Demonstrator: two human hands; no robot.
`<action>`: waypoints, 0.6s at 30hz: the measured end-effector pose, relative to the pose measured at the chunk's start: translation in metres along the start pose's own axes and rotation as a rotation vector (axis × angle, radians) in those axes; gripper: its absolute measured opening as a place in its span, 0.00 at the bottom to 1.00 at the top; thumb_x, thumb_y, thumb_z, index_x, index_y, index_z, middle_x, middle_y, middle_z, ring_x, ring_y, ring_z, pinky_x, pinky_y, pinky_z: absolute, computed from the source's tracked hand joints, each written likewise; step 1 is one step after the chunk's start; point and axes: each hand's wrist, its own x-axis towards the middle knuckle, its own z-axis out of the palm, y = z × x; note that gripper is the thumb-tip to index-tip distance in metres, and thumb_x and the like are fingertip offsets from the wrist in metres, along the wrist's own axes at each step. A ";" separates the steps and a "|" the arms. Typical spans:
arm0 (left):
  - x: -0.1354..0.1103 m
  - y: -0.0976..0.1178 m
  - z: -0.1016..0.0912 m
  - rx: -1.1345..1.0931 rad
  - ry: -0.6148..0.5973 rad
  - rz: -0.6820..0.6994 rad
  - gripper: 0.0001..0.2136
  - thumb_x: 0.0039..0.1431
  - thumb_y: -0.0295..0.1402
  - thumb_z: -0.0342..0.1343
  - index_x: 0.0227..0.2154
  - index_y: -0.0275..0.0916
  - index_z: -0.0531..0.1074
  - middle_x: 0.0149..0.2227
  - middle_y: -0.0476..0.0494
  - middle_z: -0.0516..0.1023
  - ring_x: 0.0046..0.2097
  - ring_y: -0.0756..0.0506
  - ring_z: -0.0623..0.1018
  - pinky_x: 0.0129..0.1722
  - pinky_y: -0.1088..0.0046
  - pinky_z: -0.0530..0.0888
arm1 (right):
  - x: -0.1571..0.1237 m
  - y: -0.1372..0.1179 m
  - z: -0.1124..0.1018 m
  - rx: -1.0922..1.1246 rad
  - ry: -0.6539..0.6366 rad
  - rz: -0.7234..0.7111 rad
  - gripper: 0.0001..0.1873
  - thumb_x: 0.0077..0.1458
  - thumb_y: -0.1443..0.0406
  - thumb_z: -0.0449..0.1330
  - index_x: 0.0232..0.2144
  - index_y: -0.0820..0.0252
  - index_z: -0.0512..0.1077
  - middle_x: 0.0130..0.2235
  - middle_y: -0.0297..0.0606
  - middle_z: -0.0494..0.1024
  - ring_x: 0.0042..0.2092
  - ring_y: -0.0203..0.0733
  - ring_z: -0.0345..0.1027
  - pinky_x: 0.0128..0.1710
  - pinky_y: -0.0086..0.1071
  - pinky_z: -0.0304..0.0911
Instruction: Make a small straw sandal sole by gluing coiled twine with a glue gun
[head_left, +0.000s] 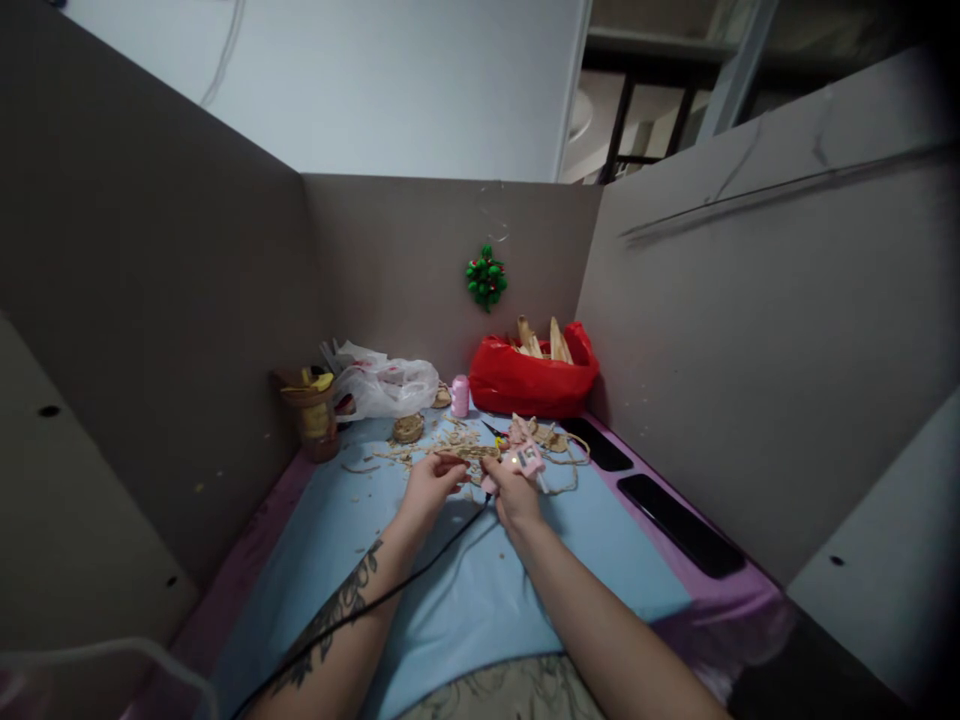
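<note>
Locate the small pink plastic corded tool (531, 461) in front of the glossy red plastic bag (532, 385), wrapped in the curled right hand (516, 495). Treat as probably light and rigid; grip by the handle. Locate the tan braided fibre strip (476, 452) front-left of the bag, at the half-curled left hand (431, 482); cannot tell whether pinched. Handle as likely light, flexible, fray-prone; support by the edges.

The right hand (516, 492) grips a pink tool (529, 461) trailing a black cord (420, 572). The left hand (433, 484) is just beside it, near dry scraps (456, 437). Beyond the right hand stands a red bag (525, 382); beyond the left, a pink can (460, 397).
</note>
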 end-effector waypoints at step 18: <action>0.003 0.001 -0.006 -0.060 0.029 -0.080 0.14 0.41 0.38 0.66 0.27 0.34 0.72 0.31 0.42 0.80 0.29 0.49 0.78 0.25 0.78 0.67 | -0.002 -0.005 0.001 0.128 0.023 0.120 0.25 0.27 0.67 0.73 0.33 0.57 0.70 0.26 0.25 0.75 0.27 0.36 0.70 0.29 0.30 0.68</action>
